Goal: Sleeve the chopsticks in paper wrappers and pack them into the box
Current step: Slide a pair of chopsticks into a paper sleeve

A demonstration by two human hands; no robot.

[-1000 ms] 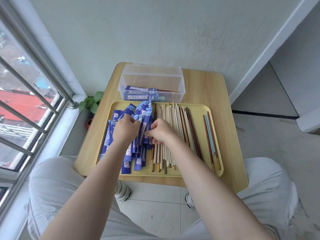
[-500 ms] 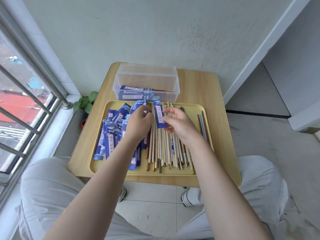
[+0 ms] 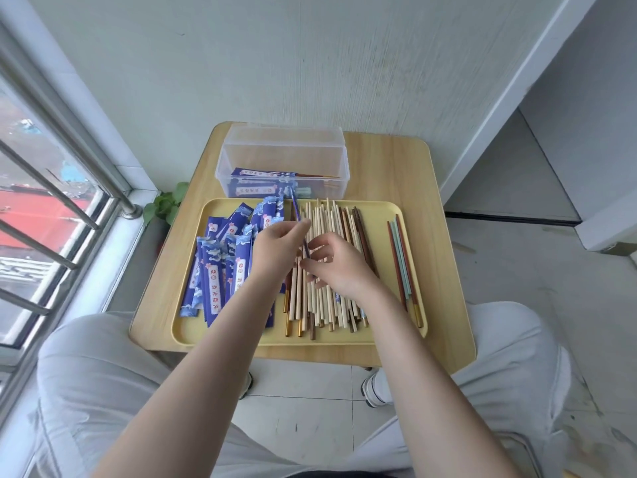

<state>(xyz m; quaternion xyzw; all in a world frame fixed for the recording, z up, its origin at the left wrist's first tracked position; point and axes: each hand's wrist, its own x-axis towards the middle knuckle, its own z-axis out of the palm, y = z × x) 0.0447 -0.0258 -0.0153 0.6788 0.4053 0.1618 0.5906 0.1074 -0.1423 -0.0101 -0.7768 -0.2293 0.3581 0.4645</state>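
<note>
The person's forearms were bare to the edge of the picture, with no sleeve showing on either. The left hand [image 3: 275,248] and the right hand [image 3: 339,267] wore no gloves, rings or watch. Loose, pale grey trousers [image 3: 103,391] covered both legs, creased over the knees. On the feet were white shoes [image 3: 374,389] with dark soles.

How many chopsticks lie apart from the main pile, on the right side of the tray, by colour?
red-brown chopsticks: 2
pale teal chopstick: 1
Total: 3, lying side by side on the yellow tray
</note>
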